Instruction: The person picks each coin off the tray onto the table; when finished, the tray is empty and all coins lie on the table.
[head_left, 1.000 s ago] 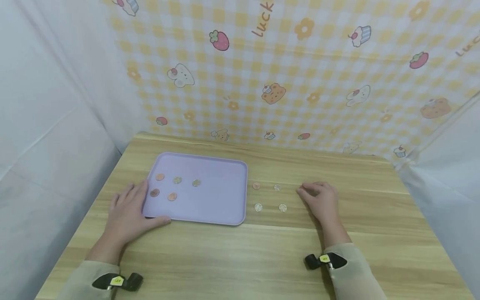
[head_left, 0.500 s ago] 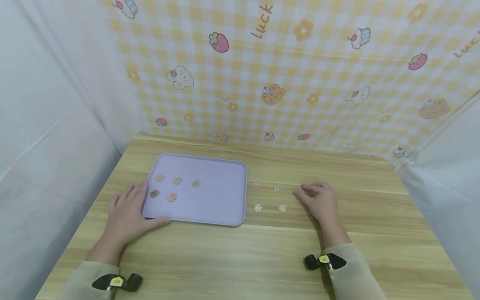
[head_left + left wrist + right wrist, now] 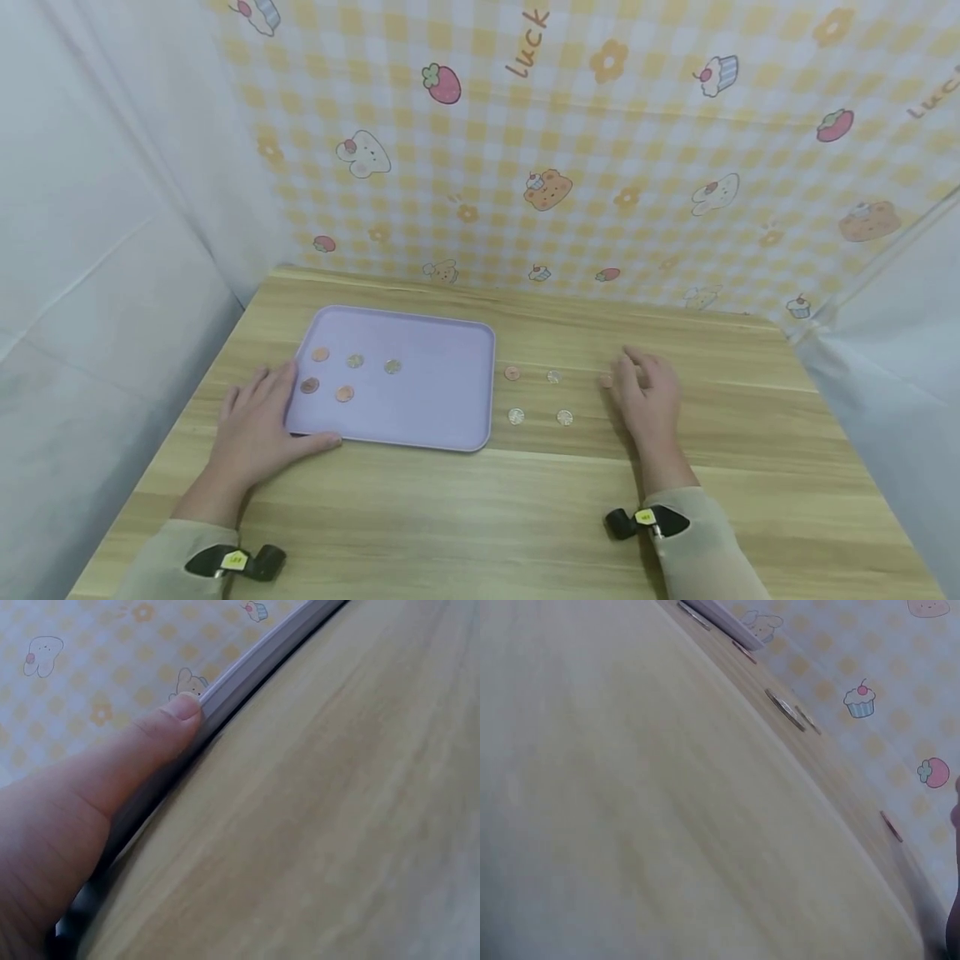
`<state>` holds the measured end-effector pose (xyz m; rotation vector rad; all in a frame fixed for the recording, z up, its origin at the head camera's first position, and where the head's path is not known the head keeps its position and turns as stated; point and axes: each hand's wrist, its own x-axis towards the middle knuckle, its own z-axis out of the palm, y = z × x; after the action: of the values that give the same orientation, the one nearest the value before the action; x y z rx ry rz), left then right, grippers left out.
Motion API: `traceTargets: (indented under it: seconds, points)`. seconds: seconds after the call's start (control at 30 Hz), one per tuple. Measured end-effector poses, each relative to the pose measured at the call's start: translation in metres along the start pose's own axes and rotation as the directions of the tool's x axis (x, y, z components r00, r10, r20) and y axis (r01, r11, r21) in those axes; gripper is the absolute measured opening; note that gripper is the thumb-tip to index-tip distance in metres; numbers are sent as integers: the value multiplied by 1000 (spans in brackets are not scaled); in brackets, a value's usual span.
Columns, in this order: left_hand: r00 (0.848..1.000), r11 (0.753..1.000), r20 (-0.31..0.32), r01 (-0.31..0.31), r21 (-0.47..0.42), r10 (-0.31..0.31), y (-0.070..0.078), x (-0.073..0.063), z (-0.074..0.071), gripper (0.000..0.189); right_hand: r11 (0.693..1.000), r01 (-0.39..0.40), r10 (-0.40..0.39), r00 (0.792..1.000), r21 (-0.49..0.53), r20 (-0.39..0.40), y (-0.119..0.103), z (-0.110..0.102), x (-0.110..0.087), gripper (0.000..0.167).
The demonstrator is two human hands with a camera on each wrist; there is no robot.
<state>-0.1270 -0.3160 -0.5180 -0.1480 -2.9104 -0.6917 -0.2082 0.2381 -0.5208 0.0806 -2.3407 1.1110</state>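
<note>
My left hand (image 3: 253,425) rests at the near-left corner of a lilac tray (image 3: 435,400), fingers along its left side. In the left wrist view the thumb (image 3: 150,746) lies straight against the tray's rim. My right hand (image 3: 651,398) is over the table right of the tray, with loosely bent fingers and nothing visible in them. Just left of it a copper coin (image 3: 606,381) lies flat on the wood; the right wrist view shows this coin (image 3: 891,826) edge-on. Several copper and silvery coins, such as one copper coin (image 3: 344,393), lie inside the tray.
Between tray and right hand lie another copper coin (image 3: 512,373) and three silvery coins, one silvery coin (image 3: 565,417) nearest the right hand. A yellow checked cloth (image 3: 487,167) hangs behind the wooden table (image 3: 450,517). White curtains (image 3: 112,208) hang at the sides.
The right hand's thumb and fingers were pinched together; they have parted and drawn back right, and a copper coin now shows on the table there. The left hand and tray stay put.
</note>
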Motion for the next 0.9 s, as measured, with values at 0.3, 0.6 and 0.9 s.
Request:
traceTargets:
  seconds: [0.3,0.6,0.9]
  points:
    - [1000,1000,0,8,-8,-8,3,0,-2,143,997,81,-82,995,-19,-51,-19,18,6,43]
    - [1000,1000,0,4,1,-4,1,-1,-3,143,980,195,-196,981,25,8,-44,54,3,43]
    - [1000,1000,-8,4,5,-4,-1,-1,0,131,932,357,-359,933,58,34,-63,86,1,39]
